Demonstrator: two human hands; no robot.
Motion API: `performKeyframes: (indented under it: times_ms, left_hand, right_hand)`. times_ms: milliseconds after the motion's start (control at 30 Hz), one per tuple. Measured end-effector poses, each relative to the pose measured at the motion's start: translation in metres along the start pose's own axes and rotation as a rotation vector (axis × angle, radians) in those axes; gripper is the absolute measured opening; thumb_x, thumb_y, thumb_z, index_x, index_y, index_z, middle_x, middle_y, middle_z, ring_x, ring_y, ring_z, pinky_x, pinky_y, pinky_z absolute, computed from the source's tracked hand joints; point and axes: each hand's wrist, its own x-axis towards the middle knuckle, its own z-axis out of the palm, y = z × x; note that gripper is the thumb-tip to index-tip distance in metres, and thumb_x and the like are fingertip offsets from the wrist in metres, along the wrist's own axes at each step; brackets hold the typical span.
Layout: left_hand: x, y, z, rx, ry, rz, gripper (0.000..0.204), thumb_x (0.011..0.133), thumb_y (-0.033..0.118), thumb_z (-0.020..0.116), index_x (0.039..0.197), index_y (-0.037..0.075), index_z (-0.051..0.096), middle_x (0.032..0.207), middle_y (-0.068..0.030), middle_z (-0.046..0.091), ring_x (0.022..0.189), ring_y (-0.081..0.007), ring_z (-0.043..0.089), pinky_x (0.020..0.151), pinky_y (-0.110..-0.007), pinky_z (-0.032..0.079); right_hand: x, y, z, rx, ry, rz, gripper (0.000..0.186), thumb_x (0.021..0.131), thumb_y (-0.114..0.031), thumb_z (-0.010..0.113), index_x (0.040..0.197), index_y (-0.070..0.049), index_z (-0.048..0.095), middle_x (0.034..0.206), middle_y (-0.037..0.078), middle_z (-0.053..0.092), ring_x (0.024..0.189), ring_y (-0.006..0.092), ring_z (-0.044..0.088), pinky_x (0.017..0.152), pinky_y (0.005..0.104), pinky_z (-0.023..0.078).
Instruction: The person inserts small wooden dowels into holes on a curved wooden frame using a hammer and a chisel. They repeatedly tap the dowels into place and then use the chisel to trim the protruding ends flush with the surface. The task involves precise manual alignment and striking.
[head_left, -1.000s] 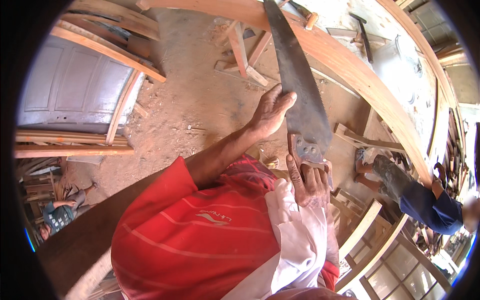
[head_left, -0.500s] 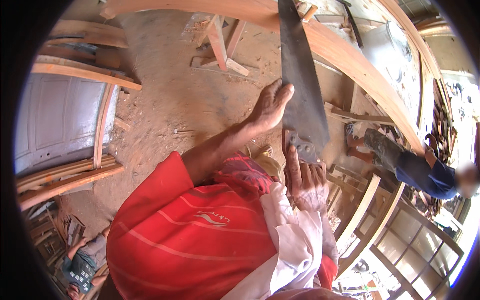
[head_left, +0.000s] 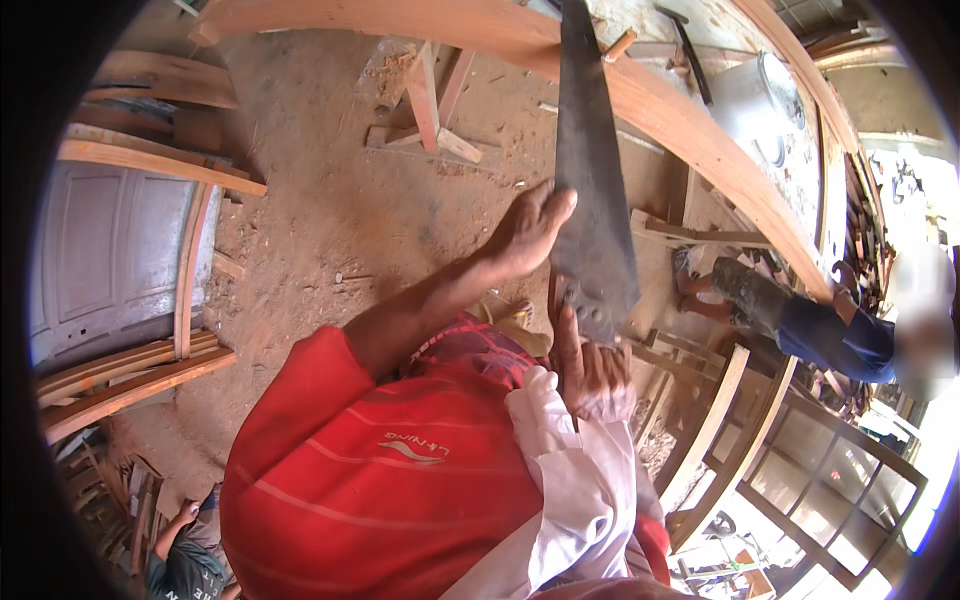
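Note:
A handsaw (head_left: 594, 170) with a broad dark blade stands in front of me, its tip pointing away across a long wooden beam (head_left: 680, 110). My right hand (head_left: 597, 385) is wrapped round its handle, with the index finger stretched along the side near the rivets. Further up, my left hand (head_left: 532, 232) is closed at the blade's left edge, thumb raised against it; its other fingertips are partly hidden. White cloth (head_left: 585, 490) drapes over my right arm. Whether the teeth touch the beam cannot be told.
Beyond the beam lie a hammer-like tool (head_left: 688, 55) and a white bucket (head_left: 755, 100). A wooden trestle (head_left: 425, 105) stands on the dirt floor. Panelled door (head_left: 120, 250) and boards are at left. A person (head_left: 800, 315) stands right, another (head_left: 185, 550) lower left; a window frame (head_left: 830, 480) leans lower right.
The view has shifted slightly, so most surroundings sit further left. Both hands stay on the saw, which has come a little left and toward me in the picture.

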Motion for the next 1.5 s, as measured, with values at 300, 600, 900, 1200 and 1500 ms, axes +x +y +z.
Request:
performKeyframes:
  times_ms: [300,600,900,1200,1500]
  left_hand:
    - [-0.003,-0.011,0.002,0.108,0.073,0.097,0.041,0.108,0.038,0.050,0.104,-0.002,0.061,0.084,-0.0096,0.061,0.081,-0.0190,0.057,0.077,-0.038,0.049]
    - [0.010,0.009,0.003,0.139,0.119,0.043,0.049,0.108,0.042,0.049,0.120,-0.005,0.061,0.100,-0.0116,0.068,0.096,-0.0183,0.060,0.088,-0.037,0.050]
    - [0.023,0.015,-0.004,0.069,0.125,0.177,0.045,0.108,0.041,0.050,0.120,0.000,0.063,0.109,-0.0109,0.069,0.102,-0.0205,0.061,0.093,-0.038,0.049]
    - [0.044,0.020,-0.022,0.044,0.086,-0.041,0.068,0.105,0.053,0.051,0.134,-0.008,0.060,0.125,-0.0149,0.070,0.110,-0.0231,0.069,0.102,-0.038,0.052]
    - [0.058,0.014,-0.026,0.030,0.167,0.301,0.055,0.106,0.050,0.050,0.107,-0.002,0.066,0.088,-0.0094,0.070,0.081,-0.0189,0.066,0.074,-0.039,0.055]
  right_hand:
    - [0.001,-0.003,0.020,0.041,0.041,0.008,0.063,0.094,-0.022,0.069,0.152,-0.005,0.050,0.065,0.000,0.049,0.057,0.0144,0.054,0.068,0.0359,0.052]
    - [0.021,-0.003,0.007,0.058,0.089,0.013,0.062,0.094,-0.021,0.069,0.152,-0.005,0.051,0.064,0.000,0.049,0.056,0.0137,0.053,0.068,0.0347,0.052]
    - [0.028,-0.010,-0.017,0.047,0.121,0.042,0.062,0.094,-0.021,0.069,0.152,-0.005,0.050,0.064,0.000,0.051,0.055,0.0139,0.055,0.069,0.0332,0.053]
    - [0.044,-0.008,0.004,0.045,0.087,0.043,0.064,0.096,-0.024,0.068,0.154,-0.006,0.048,0.069,0.001,0.055,0.064,0.0158,0.060,0.073,0.0352,0.055]
    - [0.043,-0.008,0.024,-0.015,0.099,0.048,0.064,0.096,-0.025,0.068,0.154,-0.006,0.048,0.071,0.002,0.057,0.067,0.0167,0.062,0.076,0.0369,0.055]
